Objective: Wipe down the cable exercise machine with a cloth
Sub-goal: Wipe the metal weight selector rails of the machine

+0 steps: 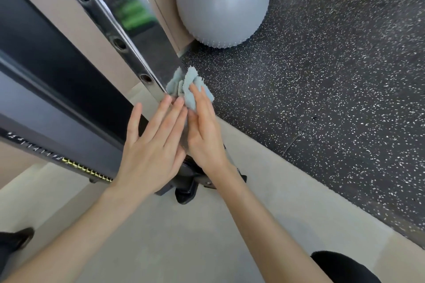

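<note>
Our right hand (203, 133), fingers straight, presses the crumpled pale blue terry cloth (190, 80) against the machine's shiny chrome upright post (147, 57); our left hand (149, 149) lies open beside it. We judge the cloth soft, light and quick to bunch, so we would palm its middle.

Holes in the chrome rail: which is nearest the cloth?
The lowest hole, just left of the blue cloth under the right hand; the other two sit higher up the rail.

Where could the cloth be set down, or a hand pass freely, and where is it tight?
Free: the speckled floor right of the cloth and below the grey ball, and the pale platform between the forearms. Crowded: the foot of the chrome rail, where the left hand, right hand, cloth and black bracket bunch.
</note>
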Demonstrator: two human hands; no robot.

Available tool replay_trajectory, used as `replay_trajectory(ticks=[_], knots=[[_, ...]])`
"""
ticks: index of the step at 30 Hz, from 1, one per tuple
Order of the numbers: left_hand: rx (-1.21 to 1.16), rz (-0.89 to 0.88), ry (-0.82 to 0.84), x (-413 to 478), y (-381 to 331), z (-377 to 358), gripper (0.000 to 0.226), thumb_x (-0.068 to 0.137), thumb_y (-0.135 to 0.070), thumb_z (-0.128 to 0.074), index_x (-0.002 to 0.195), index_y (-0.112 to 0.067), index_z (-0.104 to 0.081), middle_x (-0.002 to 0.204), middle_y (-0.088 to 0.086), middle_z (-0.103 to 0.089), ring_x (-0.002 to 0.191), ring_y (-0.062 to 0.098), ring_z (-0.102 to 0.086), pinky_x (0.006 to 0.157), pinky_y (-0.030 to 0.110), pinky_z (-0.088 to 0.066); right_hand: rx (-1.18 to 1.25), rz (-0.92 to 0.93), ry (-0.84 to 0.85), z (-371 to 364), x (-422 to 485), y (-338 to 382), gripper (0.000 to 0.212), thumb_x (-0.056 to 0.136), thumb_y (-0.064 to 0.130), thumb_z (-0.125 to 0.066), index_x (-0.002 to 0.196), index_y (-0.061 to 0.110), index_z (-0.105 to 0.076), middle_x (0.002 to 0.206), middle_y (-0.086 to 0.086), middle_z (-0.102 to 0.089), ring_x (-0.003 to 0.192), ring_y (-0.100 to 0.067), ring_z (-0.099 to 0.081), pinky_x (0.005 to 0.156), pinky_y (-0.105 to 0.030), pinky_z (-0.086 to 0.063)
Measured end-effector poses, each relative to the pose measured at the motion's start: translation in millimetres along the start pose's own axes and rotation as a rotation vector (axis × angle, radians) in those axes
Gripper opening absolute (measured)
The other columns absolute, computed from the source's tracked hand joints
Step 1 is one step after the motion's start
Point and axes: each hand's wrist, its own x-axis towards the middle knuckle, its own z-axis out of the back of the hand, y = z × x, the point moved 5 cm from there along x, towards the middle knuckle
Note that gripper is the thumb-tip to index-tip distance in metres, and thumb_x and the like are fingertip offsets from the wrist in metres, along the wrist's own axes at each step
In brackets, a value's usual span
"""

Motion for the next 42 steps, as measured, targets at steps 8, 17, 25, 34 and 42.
replay_trajectory(ticks=[8,17,25,34,42], knots=[[0.080,-0.047,0.078,-6,-9,-4,0.052,0.096,-0.020,-0.039,0.143,0.002,-0.044,0.154,0.014,-0.037,0.145,0.026,-0.026,0.119,0.054,-0.009,0.002,-0.157,-0.061,5,-31,-74,0.039,0.101,0.036,-0.029,0.140,0.034,-0.033,0.151,0.002,-0.035,0.143,-0.019,-0.027,0.115,-0.041,-0.026],[0.126,-0.068,0.125,-8,-18,-3,0.049,0.097,-0.018,-0.039,0.141,0.002,-0.047,0.151,0.015,-0.042,0.143,0.027,-0.033,0.120,0.052,-0.007,0.033,-0.104,0.024,3,-19,-32,0.046,0.104,0.009,-0.032,0.149,0.011,-0.028,0.158,-0.008,-0.024,0.148,-0.015,-0.009,0.118,-0.024,-0.010],[0.121,-0.149,0.181,-32,-48,-34,0.051,0.097,-0.019,-0.037,0.142,0.003,-0.045,0.150,0.015,-0.042,0.143,0.026,-0.031,0.120,0.052,-0.005,0.017,-0.175,-0.034,11,-54,-98,0.046,0.104,0.022,-0.029,0.149,0.012,-0.029,0.158,-0.009,-0.022,0.148,-0.018,-0.011,0.119,-0.045,-0.017],[0.102,-0.200,0.172,-50,-68,-64,0.049,0.095,-0.010,-0.039,0.142,0.003,-0.043,0.149,0.016,-0.043,0.143,0.028,-0.029,0.120,0.053,-0.001,0.039,-0.191,-0.042,10,-58,-105,0.050,0.098,0.016,-0.031,0.147,0.006,-0.032,0.154,-0.017,-0.027,0.146,-0.021,-0.014,0.115,-0.016,-0.008],[0.076,-0.187,0.207,-59,-88,-80,0.054,0.091,-0.014,-0.047,0.143,0.001,-0.045,0.151,0.013,-0.042,0.143,0.027,-0.028,0.120,0.052,-0.002,0.045,-0.301,-0.097,16,-88,-174,0.045,0.101,0.017,-0.032,0.144,0.006,-0.036,0.154,-0.013,-0.031,0.146,-0.019,-0.019,0.119,-0.029,-0.016]])
